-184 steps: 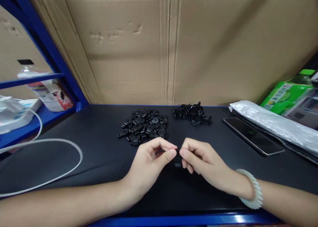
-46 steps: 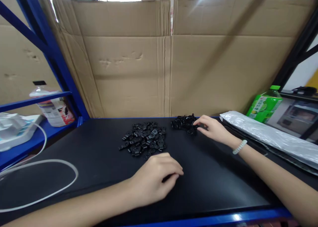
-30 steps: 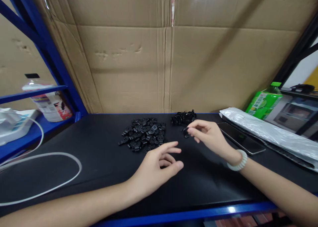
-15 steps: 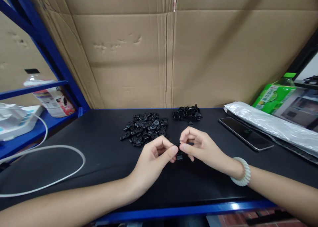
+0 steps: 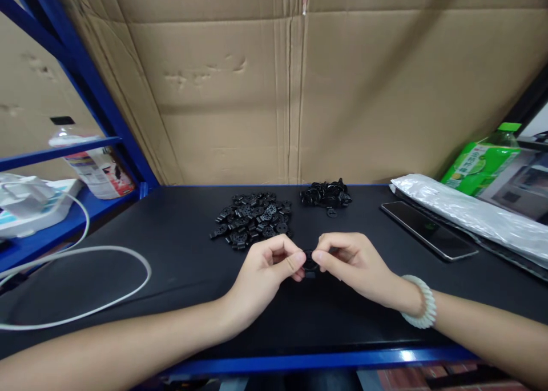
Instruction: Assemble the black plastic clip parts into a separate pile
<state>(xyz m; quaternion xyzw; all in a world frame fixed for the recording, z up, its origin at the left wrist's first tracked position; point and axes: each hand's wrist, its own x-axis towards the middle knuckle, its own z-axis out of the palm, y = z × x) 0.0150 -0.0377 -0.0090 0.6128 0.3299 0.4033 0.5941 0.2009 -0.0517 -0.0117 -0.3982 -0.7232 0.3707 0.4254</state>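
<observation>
My left hand point(image 5: 266, 271) and my right hand point(image 5: 351, 263) meet over the middle of the black table top point(image 5: 171, 254), fingertips pinched together on a small black plastic part point(image 5: 309, 262) held between them. Most of the part is hidden by my fingers. Behind my hands lies a pile of several black round perforated parts point(image 5: 252, 220). A smaller heap of black clip-like parts point(image 5: 326, 194) sits to its right, with one loose piece just in front of it. A pale bead bracelet point(image 5: 422, 311) circles my right wrist.
A phone point(image 5: 428, 237) lies face up on the right, beside a long silvery plastic bag point(image 5: 471, 214) and a green bottle point(image 5: 482, 160). A white cable point(image 5: 107, 254) loops at the left. Cardboard point(image 5: 291, 94) walls the back. A blue shelf point(image 5: 64, 148) holds a bottle.
My right hand reached to the far heap, picked a black piece and brought it back. Both hands have come together at the table's middle and now pinch the part.
</observation>
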